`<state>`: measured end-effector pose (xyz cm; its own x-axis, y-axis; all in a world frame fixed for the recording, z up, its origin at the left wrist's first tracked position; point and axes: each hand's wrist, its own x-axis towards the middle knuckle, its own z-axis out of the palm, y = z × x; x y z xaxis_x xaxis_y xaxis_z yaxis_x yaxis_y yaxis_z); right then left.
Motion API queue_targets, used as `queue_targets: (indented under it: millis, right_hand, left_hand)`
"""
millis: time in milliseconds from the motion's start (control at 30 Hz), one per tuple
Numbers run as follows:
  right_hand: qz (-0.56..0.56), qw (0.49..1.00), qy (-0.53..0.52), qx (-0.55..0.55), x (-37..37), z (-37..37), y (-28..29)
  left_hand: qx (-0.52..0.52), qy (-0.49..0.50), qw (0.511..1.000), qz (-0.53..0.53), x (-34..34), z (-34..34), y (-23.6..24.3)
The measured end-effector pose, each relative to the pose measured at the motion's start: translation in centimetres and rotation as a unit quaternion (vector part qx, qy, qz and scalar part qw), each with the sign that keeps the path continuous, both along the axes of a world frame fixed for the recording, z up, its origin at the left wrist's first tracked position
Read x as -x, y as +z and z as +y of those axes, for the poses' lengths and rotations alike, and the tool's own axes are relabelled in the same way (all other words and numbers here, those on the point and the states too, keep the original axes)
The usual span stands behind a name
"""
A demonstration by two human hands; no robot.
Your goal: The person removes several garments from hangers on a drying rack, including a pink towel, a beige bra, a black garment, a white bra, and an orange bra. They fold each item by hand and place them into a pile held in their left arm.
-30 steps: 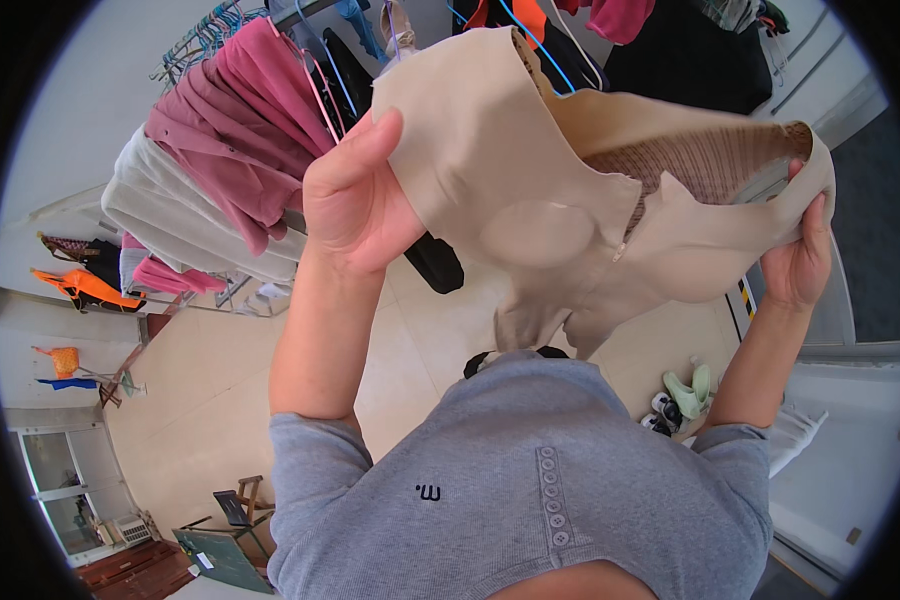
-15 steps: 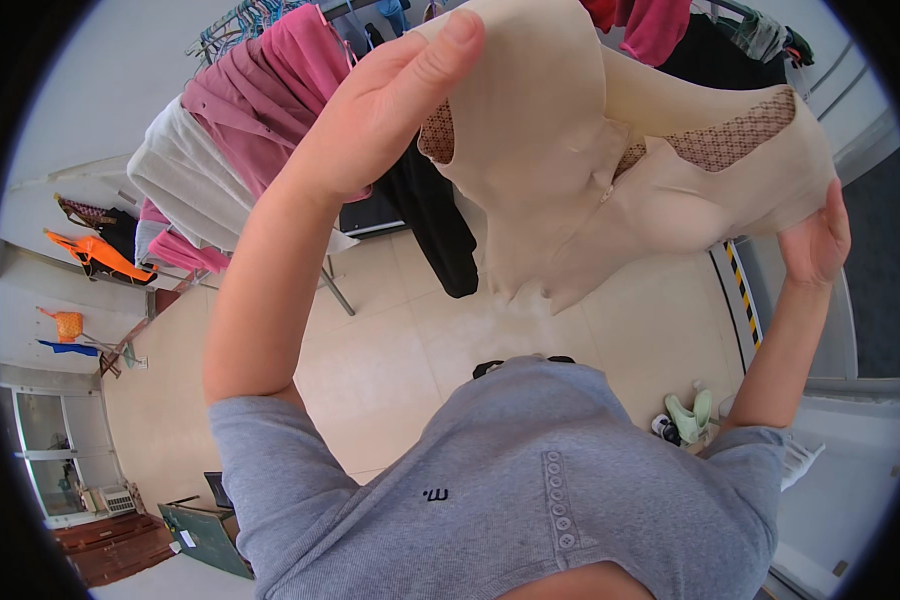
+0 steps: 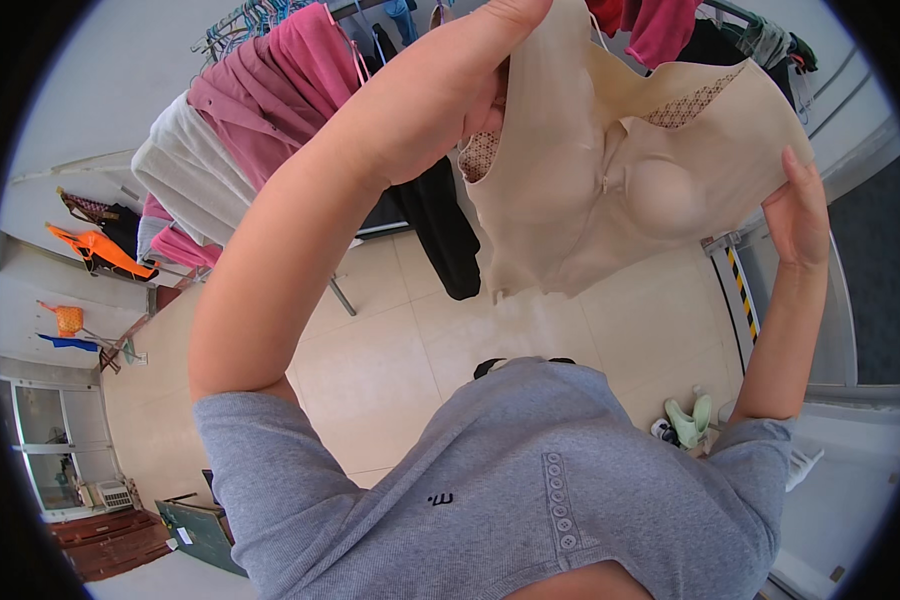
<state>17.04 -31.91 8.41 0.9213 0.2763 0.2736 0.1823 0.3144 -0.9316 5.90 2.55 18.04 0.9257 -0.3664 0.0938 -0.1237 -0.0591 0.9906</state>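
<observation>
A beige padded vest (image 3: 550, 210) with moulded cups, a small front fastening and brown patterned lining hangs spread between my raised hands. At its upper left, my left hand (image 3: 460, 90) grips the shoulder edge, with the thumb running up to the picture's top edge and some fingers curled near the armhole. My right hand (image 3: 800, 215) pinches the vest's right side edge, thumb in front and the other fingers mostly behind the cloth. The lower hem hangs loose and wavy above the floor.
Behind the vest stands a clothes rack with a pink garment (image 3: 315, 50), a white garment (image 3: 190, 155) and black trousers (image 3: 440, 230). Blue hangers (image 3: 245, 28) bunch at its left end. Pale green shoes (image 3: 688, 420) lie on the tiled floor (image 3: 370, 370) at right.
My left hand has moved right and up, its fingers now curling at the armhole. The right hand has shifted slightly up and left. The vest has turned, showing the right cup more fully.
</observation>
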Motion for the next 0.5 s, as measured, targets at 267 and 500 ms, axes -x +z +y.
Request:
queue_targets:
  millis: [267, 500]
  right_hand:
    - [-0.021, 0.992, -0.013, 0.122, 0.7, -1.0, 1.2]
    - [-0.074, 0.997, 0.004, -0.014, -0.4, -7.2, 1.9]
  left_hand:
    - [0.114, -0.035, 0.993, 0.015, -1.3, 2.8, -1.5]
    - [0.044, 0.003, 0.994, -0.098, -1.2, 7.3, -3.5]
